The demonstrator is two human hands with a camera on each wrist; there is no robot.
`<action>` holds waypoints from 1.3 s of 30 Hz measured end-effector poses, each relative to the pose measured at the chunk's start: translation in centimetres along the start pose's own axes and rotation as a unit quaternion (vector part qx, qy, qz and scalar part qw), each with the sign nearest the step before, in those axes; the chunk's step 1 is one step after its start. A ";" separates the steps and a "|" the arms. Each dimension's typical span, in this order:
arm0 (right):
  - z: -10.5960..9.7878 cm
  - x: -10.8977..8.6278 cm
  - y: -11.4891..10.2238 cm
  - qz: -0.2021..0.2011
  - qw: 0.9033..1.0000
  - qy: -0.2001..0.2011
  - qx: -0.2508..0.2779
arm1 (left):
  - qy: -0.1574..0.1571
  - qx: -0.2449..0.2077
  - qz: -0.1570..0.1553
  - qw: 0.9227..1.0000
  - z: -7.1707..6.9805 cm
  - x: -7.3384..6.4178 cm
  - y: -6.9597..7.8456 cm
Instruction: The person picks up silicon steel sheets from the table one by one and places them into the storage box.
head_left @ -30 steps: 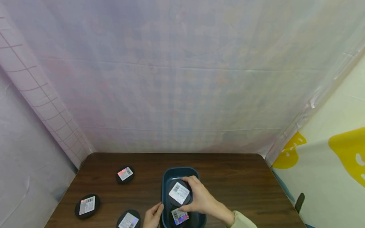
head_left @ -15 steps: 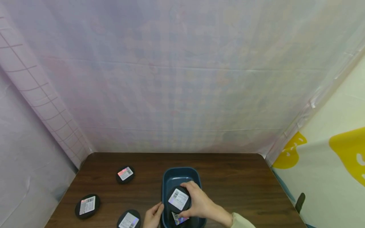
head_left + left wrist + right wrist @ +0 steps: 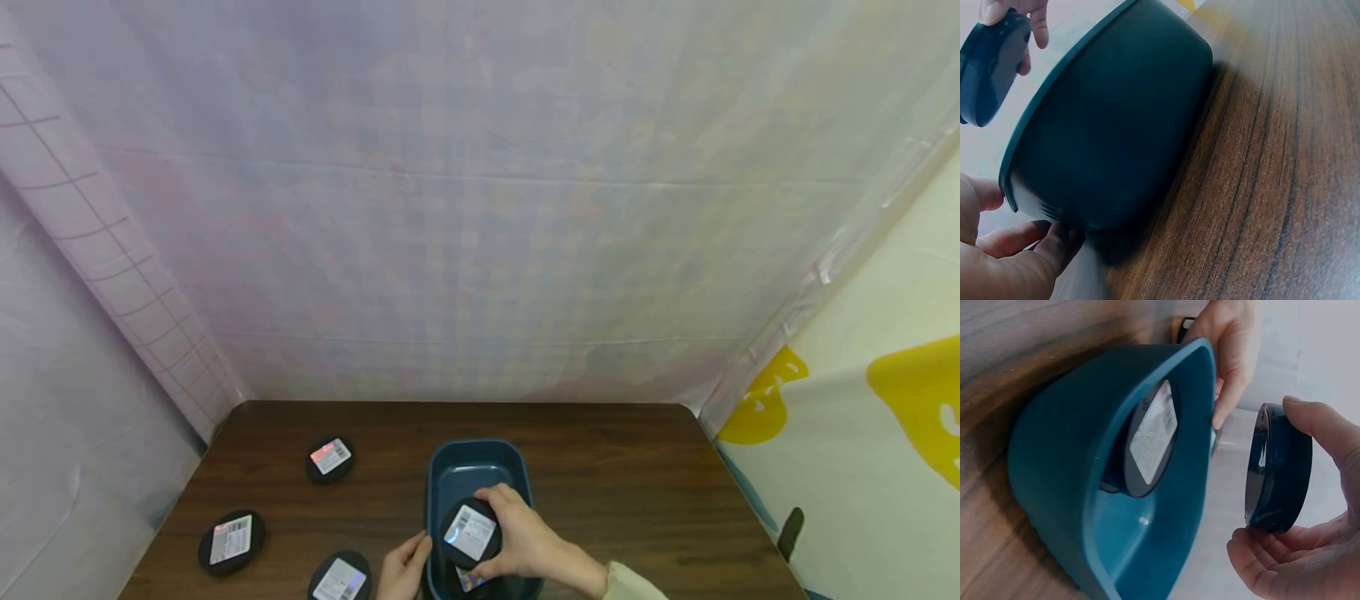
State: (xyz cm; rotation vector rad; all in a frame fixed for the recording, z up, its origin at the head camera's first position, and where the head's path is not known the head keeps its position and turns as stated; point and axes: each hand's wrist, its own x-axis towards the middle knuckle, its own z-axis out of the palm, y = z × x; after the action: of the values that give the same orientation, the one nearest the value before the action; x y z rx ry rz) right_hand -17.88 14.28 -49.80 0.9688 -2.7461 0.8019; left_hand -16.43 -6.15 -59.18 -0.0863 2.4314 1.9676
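Note:
My right hand [image 3: 521, 537] grips a flat round black container [image 3: 471, 532] by its sides, thumb on one edge and fingers on the other. A white barcode label faces up on it. In the right wrist view, this container [image 3: 1280, 469] is held above the rim of a dark blue rectangular tub [image 3: 1200, 481], apart from it. Another labelled round container [image 3: 1154, 440] lies inside the tub, partly covered by my right hand and the held one in the head view. My left hand [image 3: 405, 571] pinches the tub's left side wall, thumb at the rim [image 3: 1038, 100] in the left wrist view.
Left of the tub on the brown wooden table [image 3: 600, 467] lie three more round black containers: one farther back [image 3: 330, 460], one at far left [image 3: 230, 543], one near the front [image 3: 339, 579]. White cloth walls [image 3: 480, 250] surround the table.
The container in my right hand has risen from inside the tub and shifted slightly nearer, covering more of the one below. My left hand stays at the tub's side.

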 end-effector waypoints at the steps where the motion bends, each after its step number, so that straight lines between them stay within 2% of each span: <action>1: 0.1 0.0 0.1 0.000 1.000 0.000 -0.002 | 0.000 0.000 0.000 1.000 0.0 0.0 0.0; 9: 0.7 -0.1 0.4 -0.004 1.000 -0.008 -0.010 | 0.007 0.007 0.006 1.000 0.0 -0.1 0.0; 17: 1.2 -0.2 0.7 -0.003 0.999 -0.035 -0.013 | 0.016 0.008 -0.003 1.000 0.2 -0.1 0.0; 39: 2.8 -0.7 1.5 0.001 0.998 -0.061 -0.035 | 0.010 0.008 -0.016 1.000 0.1 -0.1 0.0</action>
State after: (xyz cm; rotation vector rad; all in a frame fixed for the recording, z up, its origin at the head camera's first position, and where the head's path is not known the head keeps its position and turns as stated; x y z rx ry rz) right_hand -18.12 14.21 -53.01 1.0336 -2.8560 0.6644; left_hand -16.38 -6.09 -59.18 -0.1450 2.4415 1.9442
